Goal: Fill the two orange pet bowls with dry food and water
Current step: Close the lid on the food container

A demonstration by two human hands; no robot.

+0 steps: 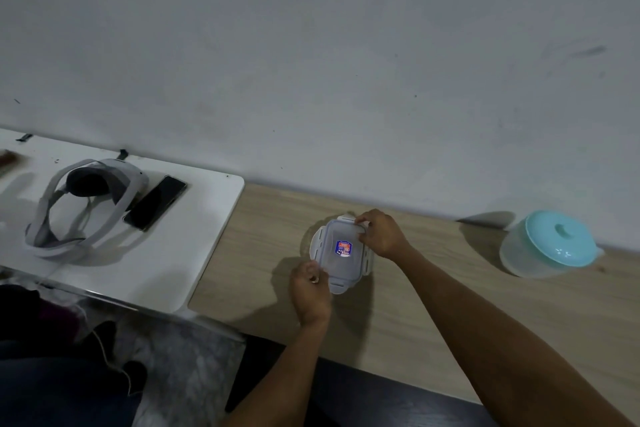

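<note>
A small clear plastic container (341,255) with a clip-on lid and a blue and red sticker sits on the wooden table (433,305). My left hand (310,291) holds its near left corner, fingers curled at the lid's edge. At the far right corner my right hand (381,234) pinches the lid's clip flap. The container's contents are hidden by the lid. No orange bowl is in view.
A translucent tub with a teal lid (550,243) stands to the right by the wall. On the white table (194,253) at left lie a white headset (86,208) and a black phone (156,202). A grey cloth (180,367) lies below it.
</note>
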